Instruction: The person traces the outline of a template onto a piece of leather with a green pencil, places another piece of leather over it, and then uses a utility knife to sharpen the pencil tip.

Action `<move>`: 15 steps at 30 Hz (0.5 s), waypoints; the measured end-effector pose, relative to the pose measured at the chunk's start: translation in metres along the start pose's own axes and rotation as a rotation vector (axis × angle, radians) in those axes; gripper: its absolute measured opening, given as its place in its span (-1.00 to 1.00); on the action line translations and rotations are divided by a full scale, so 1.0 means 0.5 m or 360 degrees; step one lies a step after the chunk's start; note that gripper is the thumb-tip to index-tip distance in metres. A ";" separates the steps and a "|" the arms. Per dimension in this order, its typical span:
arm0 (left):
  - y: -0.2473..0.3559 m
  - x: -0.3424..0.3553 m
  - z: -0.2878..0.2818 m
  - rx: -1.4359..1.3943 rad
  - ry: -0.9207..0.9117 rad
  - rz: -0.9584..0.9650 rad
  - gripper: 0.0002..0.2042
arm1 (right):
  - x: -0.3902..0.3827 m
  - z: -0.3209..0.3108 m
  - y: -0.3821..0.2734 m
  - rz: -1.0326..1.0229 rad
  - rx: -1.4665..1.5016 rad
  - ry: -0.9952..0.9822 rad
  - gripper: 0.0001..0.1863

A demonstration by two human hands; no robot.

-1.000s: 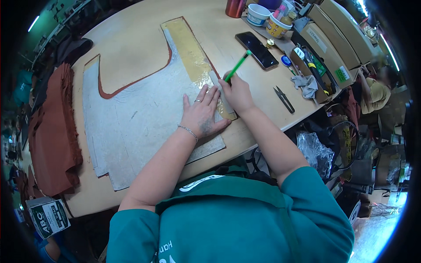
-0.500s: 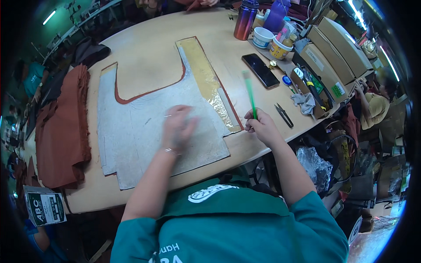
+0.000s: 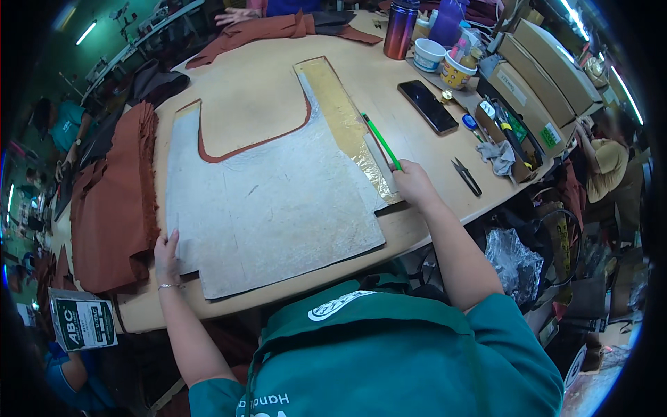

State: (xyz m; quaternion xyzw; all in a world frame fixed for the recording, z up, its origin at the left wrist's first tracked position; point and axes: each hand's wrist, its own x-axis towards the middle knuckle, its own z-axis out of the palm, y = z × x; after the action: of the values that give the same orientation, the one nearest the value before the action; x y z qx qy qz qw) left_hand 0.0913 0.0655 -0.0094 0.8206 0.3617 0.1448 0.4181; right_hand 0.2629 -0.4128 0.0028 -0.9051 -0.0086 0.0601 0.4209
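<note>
A pale grey U-cut pattern piece [image 3: 253, 215] with a yellow taped strip and rust-brown material edging it lies on the wooden table [image 3: 250, 90]. My left hand [image 3: 167, 258] grips its left edge near the lower corner. My right hand [image 3: 412, 182] holds a green pen [image 3: 379, 140] upright at an angle and grips the piece's right edge near the yellow strip. Small black snips [image 3: 465, 176] lie right of that hand.
Rust-brown material stacks [image 3: 111, 201] lie left, more [image 3: 250, 38] at the far edge by another person's hand [image 3: 236, 15]. At right are a phone [image 3: 425, 104], tubs [image 3: 431, 55], bottles [image 3: 401, 29] and cardboard boxes [image 3: 535, 83]. Other people sit at both sides.
My left hand has moved from the middle of the piece to its left edge. My right hand has moved down to grip the right edge. Material now shows along the far table edge.
</note>
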 end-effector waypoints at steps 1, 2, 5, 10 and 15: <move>0.008 -0.006 -0.015 -0.0362 -0.0249 0.0045 -0.69 | -0.011 -0.005 -0.008 0.0032 -0.0066 -0.0063 -0.75; 0.009 -0.017 -0.032 -0.0724 -0.0489 0.0086 -0.70 | -0.021 -0.009 -0.008 0.0046 -0.0062 -0.0059 -0.75; -0.034 -0.014 -0.079 -0.0847 -0.0602 0.0042 -0.66 | -0.043 -0.009 -0.009 -0.0389 -0.0478 -0.0247 -0.80; -0.086 0.002 -0.085 -0.0967 -0.0522 -0.0053 -0.64 | -0.070 0.008 0.012 -0.0598 -0.0259 0.0023 -0.73; -0.094 -0.001 -0.079 -0.1025 -0.0470 -0.0094 -0.61 | -0.074 0.011 0.015 -0.0456 -0.0246 0.0214 -0.62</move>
State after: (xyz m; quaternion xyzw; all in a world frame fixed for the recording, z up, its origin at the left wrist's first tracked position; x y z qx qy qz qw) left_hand 0.0475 0.1065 -0.0225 0.6480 0.2568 0.1189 0.7071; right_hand 0.2250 -0.4159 -0.0029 -0.9262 -0.1141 -0.0621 0.3538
